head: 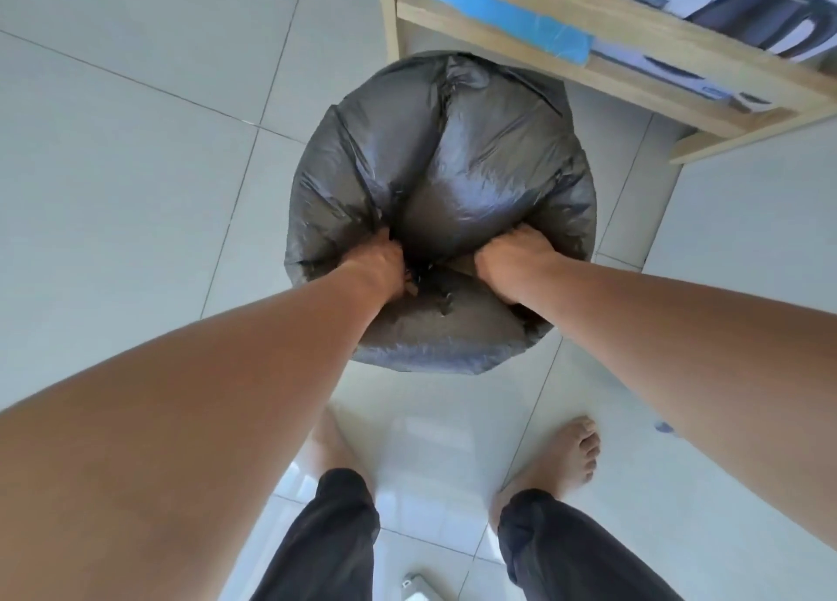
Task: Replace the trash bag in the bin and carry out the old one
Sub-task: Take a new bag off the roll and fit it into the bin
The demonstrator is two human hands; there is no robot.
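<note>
A person stands barefoot on a tiled floor, bent over a puffed-up black trash bag that hides the bin beneath; the left hand and right hand each clench bunched plastic at its near edge, fingers buried; a wooden shelf, cut off, stands just behind.

A wooden shelf holding a kettle box and blue sheet stands on pale floor tiles.
</note>
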